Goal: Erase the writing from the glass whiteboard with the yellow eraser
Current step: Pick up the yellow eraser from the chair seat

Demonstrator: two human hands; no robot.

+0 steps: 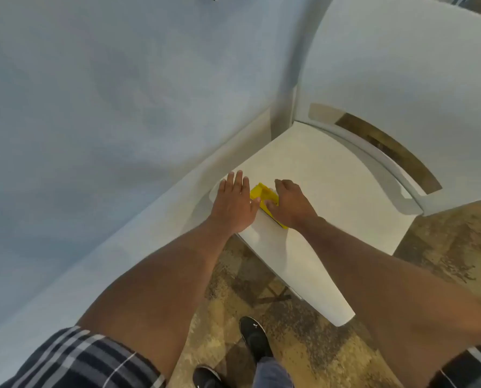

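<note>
Pale wall fills the 9-to-12 o'clock side; no writing or glass whiteboard identifiable. White chair seat sits centre, its near edge close to the hands. Right hand curls over the yellow eraser; left hand lies flat, open, empty, just beside it. Risk: eraser slides off that edge onto the floor. Open room toward 3 o'clock.

We see soft, even indoor light with no hard glare. Faint shadows sit under both hands on the white chair seat. Wide-angle bending curves the wall from 9 to 12 o'clock, and the whole frame looks slightly soft.
</note>
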